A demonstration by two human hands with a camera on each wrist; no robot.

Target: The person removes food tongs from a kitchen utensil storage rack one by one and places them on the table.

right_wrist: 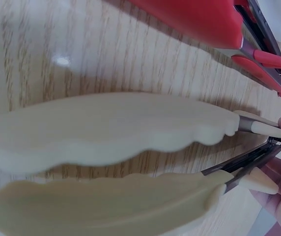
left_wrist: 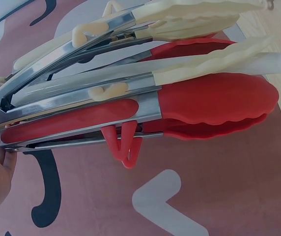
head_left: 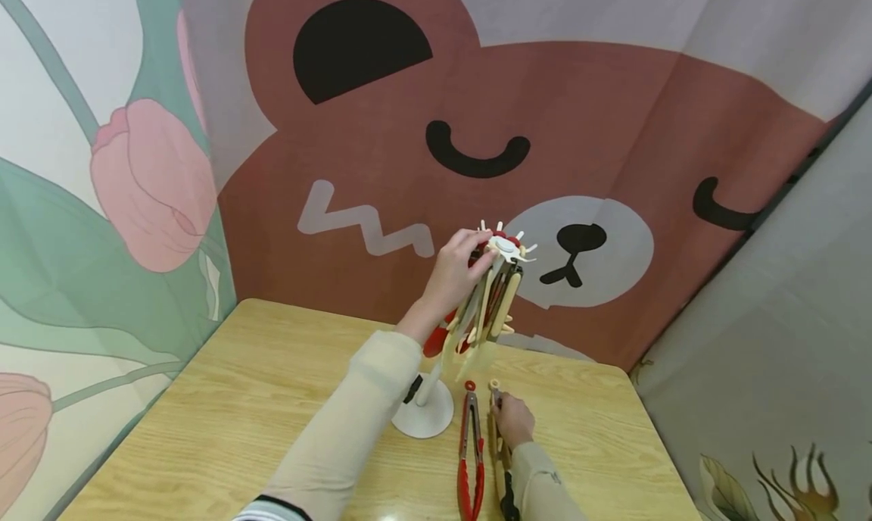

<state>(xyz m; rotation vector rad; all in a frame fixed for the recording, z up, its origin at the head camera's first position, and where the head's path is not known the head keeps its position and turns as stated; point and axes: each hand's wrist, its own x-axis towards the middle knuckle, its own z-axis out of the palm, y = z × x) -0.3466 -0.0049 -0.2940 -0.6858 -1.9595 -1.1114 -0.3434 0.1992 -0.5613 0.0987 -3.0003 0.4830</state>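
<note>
Cream tongs (right_wrist: 111, 128) lie on the surface (head_left: 272, 369) beside red tongs (head_left: 471, 453), ring ends toward its far edge; the right hand (head_left: 515, 420) grips the cream ones. Atop the white stand (head_left: 425, 425), the left hand (head_left: 456, 267) pinches the hanging red pair (left_wrist: 219, 101); handling that pair seems the step, next calling for steadiness beside its cream neighbours (left_wrist: 194, 10).

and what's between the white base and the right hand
The red tongs on the table, then the cream tongs the right hand grips; the head view shows this.
</note>
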